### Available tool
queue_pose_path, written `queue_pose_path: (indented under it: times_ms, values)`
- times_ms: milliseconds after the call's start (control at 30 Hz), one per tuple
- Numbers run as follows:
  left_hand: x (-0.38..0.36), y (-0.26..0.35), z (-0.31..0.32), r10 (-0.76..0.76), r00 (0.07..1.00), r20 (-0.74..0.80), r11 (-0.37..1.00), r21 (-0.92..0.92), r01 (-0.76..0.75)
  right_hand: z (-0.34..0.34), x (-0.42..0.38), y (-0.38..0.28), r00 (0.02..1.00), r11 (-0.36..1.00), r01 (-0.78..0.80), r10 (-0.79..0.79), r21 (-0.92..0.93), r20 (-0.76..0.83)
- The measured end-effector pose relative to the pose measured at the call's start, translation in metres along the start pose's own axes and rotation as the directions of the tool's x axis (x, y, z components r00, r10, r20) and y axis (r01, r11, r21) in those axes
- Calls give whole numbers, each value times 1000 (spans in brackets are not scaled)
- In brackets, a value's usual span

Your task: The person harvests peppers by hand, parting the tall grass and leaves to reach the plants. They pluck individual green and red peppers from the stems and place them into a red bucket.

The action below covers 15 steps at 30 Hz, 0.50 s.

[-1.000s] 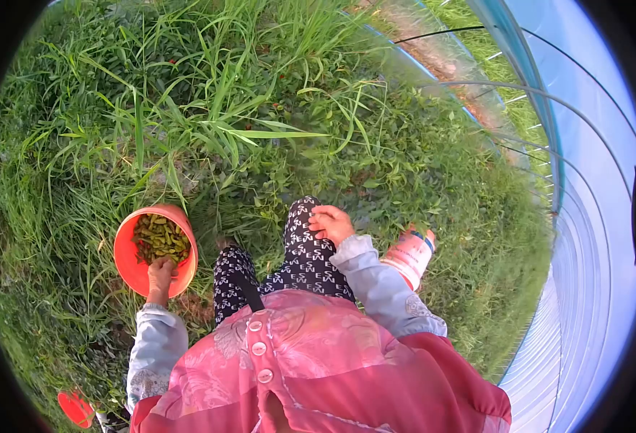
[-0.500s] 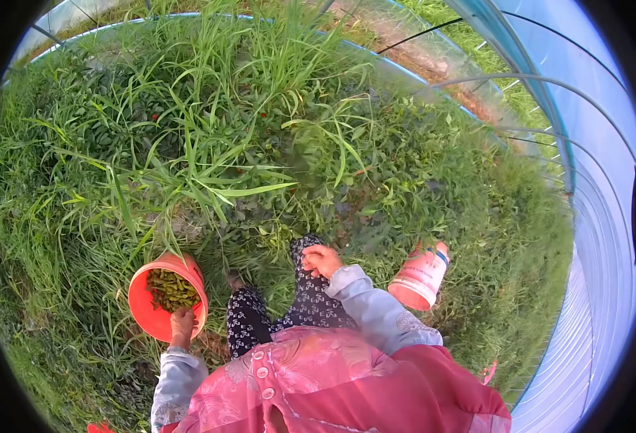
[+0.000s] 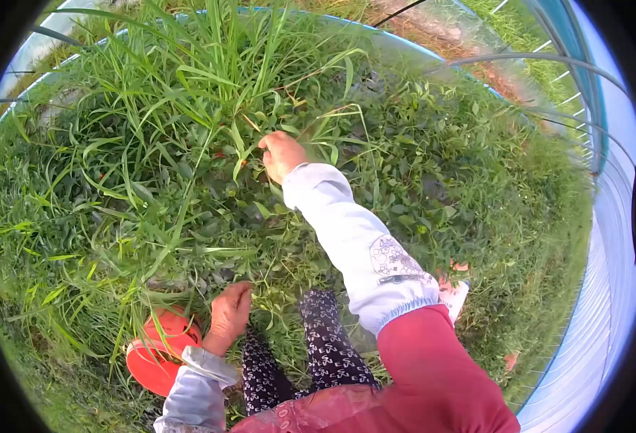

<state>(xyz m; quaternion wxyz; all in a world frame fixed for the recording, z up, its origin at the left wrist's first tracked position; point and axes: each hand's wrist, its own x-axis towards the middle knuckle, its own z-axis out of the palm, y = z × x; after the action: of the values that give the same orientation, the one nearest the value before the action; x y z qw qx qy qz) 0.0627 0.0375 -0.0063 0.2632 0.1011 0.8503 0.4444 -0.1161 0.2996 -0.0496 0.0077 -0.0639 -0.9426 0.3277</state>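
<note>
My right hand (image 3: 283, 156) reaches out among the plants, its fingers curled at the leaves and grass blades. What they hold, if anything, is hidden. Closer in, my left hand (image 3: 231, 312) is above the ground in front of my legs, fingers bent and pressed together; I cannot make out anything in it. Left of that wrist stands the red bucket (image 3: 147, 363), partly covered by my sleeve. Only a little of its green contents shows. Low leafy plants (image 3: 397, 180), with a few small red spots among them, surround my right hand.
Tall grass (image 3: 217, 72) grows through the plants ahead. A pale container (image 3: 453, 297) lies right of my right sleeve, mostly hidden by it. Plastic sheeting (image 3: 606, 289) on hoops rises at the right, and a blue-edged sheet (image 3: 375, 36) curves along the far side.
My left hand has come out of the bucket and moved forward and right. My right hand has stretched from above my knee far forward into the plants. The view has shifted.
</note>
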Motion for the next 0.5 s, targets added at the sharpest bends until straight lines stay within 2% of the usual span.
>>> queue_pose_path:
  times_ms: [33, 67, 100, 133, 167, 200, 233, 267, 367, 400, 433, 467, 500]
  values:
    - [26, 17, 7, -6, 1000, 10, 1000, 7, 6, 2, 15, 25, 992, 978, 128, -127, -165, 15]
    - [51, 34, 14, 48, 999, -21, 996, -77, -49, -1, 21, 42, 993, 981, 118, -116, -155, 17]
    - [76, 48, 22, 95, 994, -55, 982, -161, -103, -9, 24, 54, 977, 947, 3, 67, -322, 204]
    - [101, 58, 31, 86, 995, -55, 968, -233, -97, -17, 24, 67, 895, 867, -66, 271, -495, 355]
    - [127, 67, 40, 76, 995, -59, 948, -304, -90, -22, 17, 82, 812, 854, -166, 402, -494, 422]
    - [155, 74, 48, 146, 985, -91, 950, -264, -165, -13, 3, 116, 786, 866, -197, 420, -460, 454]
    - [183, 80, 57, 219, 968, -121, 944, -223, -242, -13, -9, 127, 677, 838, -219, 500, -501, 540]
    - [209, 79, 66, 229, 969, -96, 963, -120, -240, 2, -26, 153, 625, 874, -254, 476, -415, 619]
    - [276, 68, 107, 322, 946, -30, 940, 128, -316, 20, -86, 168, 642, 928, -260, 374, -268, 670]
    - [295, 60, 123, 318, 948, -25, 941, 128, -312, 35, -105, 167, 728, 923, -99, 322, -372, 605]
    - [311, 50, 140, 355, 935, 20, 905, 245, -349, 36, -110, 163, 723, 923, -103, 325, -370, 610]
    - [319, 39, 157, 381, 922, 72, 854, 355, -381, 35, -114, 159, 780, 954, -98, 251, -284, 574]
    - [321, 26, 177, 370, 926, 76, 857, 357, -371, 37, -117, 157, 832, 977, -85, 178, -195, 526]
